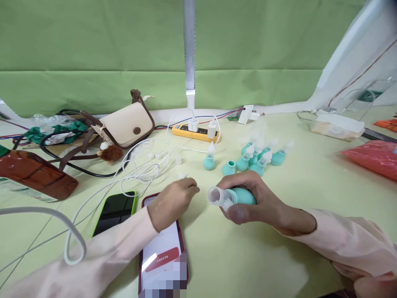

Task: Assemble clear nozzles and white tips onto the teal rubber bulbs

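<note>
My right hand is wrapped round a teal squeeze bulb with a clear plastic neck, which lies sideways with its opening to the left. Left of that opening, my left hand has its fingers pinched together above a red-edged phone; what they hold, if anything, is too small to name. Beyond my hands stand several more teal bulbs, most with clear tips, and an upright one is apart from them on the left. One bulb has an open top.
The red-edged phone and a green-edged phone lie at the left, among white cables. Farther back are a cream bag, a brown bottle and a yellow power strip. A red package is at the right.
</note>
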A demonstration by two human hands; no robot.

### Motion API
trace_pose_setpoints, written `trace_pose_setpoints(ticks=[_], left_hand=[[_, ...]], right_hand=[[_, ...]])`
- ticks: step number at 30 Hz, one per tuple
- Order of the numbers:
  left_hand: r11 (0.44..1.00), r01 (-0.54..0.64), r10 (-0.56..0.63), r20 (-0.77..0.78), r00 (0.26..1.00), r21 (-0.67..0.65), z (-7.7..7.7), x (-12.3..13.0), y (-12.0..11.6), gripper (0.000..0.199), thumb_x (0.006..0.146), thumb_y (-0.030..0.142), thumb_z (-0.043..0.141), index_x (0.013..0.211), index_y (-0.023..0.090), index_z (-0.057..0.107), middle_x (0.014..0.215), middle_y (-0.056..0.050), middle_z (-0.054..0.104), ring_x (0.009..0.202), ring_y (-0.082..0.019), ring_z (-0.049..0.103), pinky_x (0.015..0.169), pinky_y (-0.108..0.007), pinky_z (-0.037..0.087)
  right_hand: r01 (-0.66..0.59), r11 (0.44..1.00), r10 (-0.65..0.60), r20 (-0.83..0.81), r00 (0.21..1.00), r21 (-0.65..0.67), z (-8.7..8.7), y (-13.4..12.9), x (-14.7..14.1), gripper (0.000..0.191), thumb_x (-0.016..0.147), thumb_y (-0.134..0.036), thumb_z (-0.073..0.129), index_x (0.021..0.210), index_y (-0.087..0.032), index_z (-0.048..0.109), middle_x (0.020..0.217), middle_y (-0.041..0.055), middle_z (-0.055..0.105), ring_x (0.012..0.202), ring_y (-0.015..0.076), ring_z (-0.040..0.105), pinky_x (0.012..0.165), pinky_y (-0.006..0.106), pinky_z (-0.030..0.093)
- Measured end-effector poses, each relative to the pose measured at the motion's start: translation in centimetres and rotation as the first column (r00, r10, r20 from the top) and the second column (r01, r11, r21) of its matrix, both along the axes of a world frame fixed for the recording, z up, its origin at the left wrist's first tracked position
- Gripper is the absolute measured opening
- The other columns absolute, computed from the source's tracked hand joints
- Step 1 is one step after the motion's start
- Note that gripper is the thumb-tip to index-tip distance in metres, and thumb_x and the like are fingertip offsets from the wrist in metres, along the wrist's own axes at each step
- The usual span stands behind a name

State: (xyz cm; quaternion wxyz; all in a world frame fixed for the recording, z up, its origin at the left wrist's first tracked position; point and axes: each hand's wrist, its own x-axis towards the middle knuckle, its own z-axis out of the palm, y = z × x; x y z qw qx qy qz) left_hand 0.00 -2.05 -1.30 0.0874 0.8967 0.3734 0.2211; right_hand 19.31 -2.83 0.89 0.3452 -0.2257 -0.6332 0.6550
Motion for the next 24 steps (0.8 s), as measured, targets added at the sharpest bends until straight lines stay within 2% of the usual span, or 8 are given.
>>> trace_pose_setpoints(ticks=[3,4,6,9,12,17,19,24], left_hand=[[0.994,-0.113,0.107,0.288,0.952,0.004,3.3,-1.2,-1.4,0.008,0.078,0.014,0.061,0.082,0.014,0.068,0.077,-0.002,0.072,0.067,-0.011,0.066,0.057,-0.017,0.056],[0.988,-0.111,0.150,0.513,0.845,-0.106,4.3,-1.5,-2.0,0.010,0.069,0.011,0.070,0.077,0.016,0.069,0.071,0.001,0.072,0.060,-0.009,0.065,0.054,-0.015,0.055],[0.957,0.053,0.175,0.716,0.676,-0.284,5.6,-1.9,-3.0,0.024,0.062,0.004,0.073,0.076,0.024,0.072,0.072,0.006,0.073,0.056,-0.008,0.065,0.051,-0.014,0.055],[0.907,0.116,0.270,0.770,0.579,-0.405,5.9,-1.5,-4.0,0.027,0.060,0.003,0.074,0.071,0.027,0.073,0.065,0.006,0.072,0.054,-0.009,0.063,0.048,-0.015,0.054],[0.935,0.081,0.227,0.755,0.615,-0.347,5.5,-1.0,-4.4,0.026,0.061,0.003,0.073,0.071,0.027,0.073,0.066,0.006,0.071,0.056,-0.011,0.065,0.051,-0.018,0.056],[0.995,-0.070,0.096,0.633,0.768,-0.066,5.7,-1.1,-4.9,0.032,0.062,0.003,0.073,0.078,0.031,0.070,0.070,0.008,0.070,0.064,-0.010,0.064,0.056,-0.018,0.055],[0.996,-0.008,0.060,0.607,0.792,-0.088,5.8,-1.3,-4.9,0.036,0.063,0.006,0.074,0.085,0.034,0.069,0.071,0.008,0.070,0.064,-0.010,0.064,0.052,-0.018,0.053],[0.964,0.098,0.066,0.582,0.811,-0.247,5.7,-1.5,-4.5,0.032,0.064,0.014,0.075,0.085,0.037,0.070,0.074,0.008,0.070,0.062,-0.011,0.065,0.047,-0.018,0.050]], right_hand=[[0.022,0.992,-0.018,-0.032,0.999,0.128,0.0,-0.2,0.2,0.009,0.065,-0.012,0.066,0.072,-0.013,0.062,0.059,-0.0016,0.052,0.048,0.0065,0.044,0.040,0.017,0.035],[0.031,0.985,-0.027,-0.026,0.999,0.171,-0.1,-0.3,0.2,0.007,0.067,-0.011,0.065,0.072,-0.014,0.061,0.060,-0.0013,0.053,0.050,0.0071,0.045,0.041,0.017,0.036],[0.043,0.959,-0.046,0.004,0.999,0.281,-0.2,-0.5,0.4,0.006,0.070,-0.011,0.062,0.072,-0.016,0.061,0.059,-0.0016,0.053,0.051,0.0078,0.045,0.042,0.018,0.036],[0.054,0.876,-0.101,0.072,0.992,0.479,0.0,-1.0,0.5,0.008,0.072,-0.011,0.061,0.077,-0.017,0.059,0.058,-0.0029,0.050,0.050,0.0076,0.042,0.044,0.019,0.036],[0.057,0.790,-0.180,0.143,0.973,0.611,0.5,-1.6,0.5,0.012,0.075,-0.014,0.063,0.085,-0.018,0.057,0.059,-0.0036,0.050,0.050,0.0069,0.041,0.046,0.019,0.036],[0.062,0.627,-0.305,0.172,0.937,0.777,1.1,-2.3,0.7,0.016,0.078,-0.020,0.063,0.090,-0.018,0.053,0.062,-0.0032,0.052,0.051,0.0071,0.044,0.048,0.019,0.036],[0.056,0.563,-0.342,0.170,0.924,0.824,1.2,-2.5,0.7,0.018,0.080,-0.024,0.061,0.093,-0.018,0.051,0.061,-0.0029,0.051,0.050,0.0076,0.042,0.045,0.020,0.034],[0.003,0.474,-0.381,0.202,0.902,0.881,1.0,-2.8,0.8,0.017,0.085,-0.026,0.053,0.099,-0.018,0.047,0.061,-0.0015,0.054,0.049,0.0093,0.045,0.045,0.021,0.036]])
